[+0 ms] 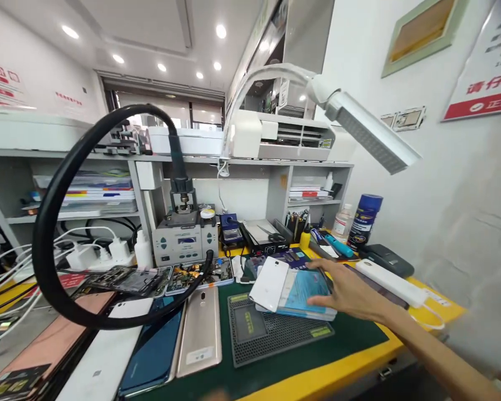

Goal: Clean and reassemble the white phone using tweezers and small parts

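My right hand (348,292) reaches in from the lower right with fingers spread, resting on a blue packaged item (303,289) that tops a small stack of phones and packs. A white phone back (270,283) leans on the left side of that stack. The stack sits partly on a dark grid mat (271,334) on the green bench mat. My left hand is out of view.
Several phones and back covers (198,328) lie in a row at the front left. A hot-air station (184,236) with a looping black hose (50,223) stands behind them. A blue spray can (364,220), bottles, a white power strip (390,281) and a desk lamp (369,136) crowd the right.
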`<state>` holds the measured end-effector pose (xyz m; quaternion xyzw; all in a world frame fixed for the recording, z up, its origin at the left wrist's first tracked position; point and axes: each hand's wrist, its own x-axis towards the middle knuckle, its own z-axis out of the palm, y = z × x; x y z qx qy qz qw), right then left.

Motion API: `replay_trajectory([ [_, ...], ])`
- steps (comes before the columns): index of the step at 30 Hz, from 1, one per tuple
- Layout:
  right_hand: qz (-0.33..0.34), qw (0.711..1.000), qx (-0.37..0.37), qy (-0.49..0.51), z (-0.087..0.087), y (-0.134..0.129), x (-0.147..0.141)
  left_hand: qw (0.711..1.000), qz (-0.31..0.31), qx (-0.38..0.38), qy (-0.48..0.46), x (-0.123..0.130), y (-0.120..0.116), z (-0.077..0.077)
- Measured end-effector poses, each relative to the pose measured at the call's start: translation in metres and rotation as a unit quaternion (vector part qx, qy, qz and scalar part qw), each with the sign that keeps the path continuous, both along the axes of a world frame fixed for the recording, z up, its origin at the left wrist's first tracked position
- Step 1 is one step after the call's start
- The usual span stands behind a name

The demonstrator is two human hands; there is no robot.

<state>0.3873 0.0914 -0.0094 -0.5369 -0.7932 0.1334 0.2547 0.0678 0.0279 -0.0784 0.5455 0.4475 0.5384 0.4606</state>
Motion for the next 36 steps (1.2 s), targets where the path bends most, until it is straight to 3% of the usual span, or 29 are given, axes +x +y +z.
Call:
replay_trajectory([
  [3, 0.047, 0.997, -0.016, -0.059, -0.004, 0.008, 0.009, 0.982, -0.02, 0.059, 0.177, 0.034, 0.009, 0.039],
  [6, 0.084, 0.991, -0.031, -0.097, -0.006, 0.011, 0.014, 0.948, 0.025, 0.072, 0.308, 0.07, 0.044, 0.06],
  [10, 0.113, 0.985, -0.035, -0.124, -0.007, 0.014, 0.016, 0.918, 0.031, 0.013, 0.395, 0.097, 0.08, 0.061],
  [16, 0.129, 0.984, -0.018, -0.123, -0.011, 0.017, 0.013, 0.903, 0.054, -0.045, 0.424, 0.105, 0.082, 0.06],
  [19, 0.126, 0.985, -0.012, -0.115, -0.01, 0.012, 0.015, 0.92, 0.071, -0.061, 0.381, 0.091, 0.079, 0.068],
  [22, 0.122, 0.987, -0.016, -0.106, -0.003, 0.003, 0.021, 0.951, 0.067, -0.081, 0.292, 0.056, 0.074, 0.085],
  [27, 0.164, 0.98, -0.056, -0.094, 0.011, -0.007, 0.012, 0.994, -0.031, -0.1, 0.033, 0.0, 0.058, 0.117],
  [31, 0.224, 0.965, -0.095, -0.097, 0.006, 0.002, -0.019, 0.97, -0.121, -0.131, -0.168, -0.01, 0.049, 0.125],
  [36, 0.261, 0.95, -0.13, -0.11, -0.002, 0.018, -0.04, 0.916, -0.182, -0.201, -0.294, -0.005, 0.055, 0.121],
])
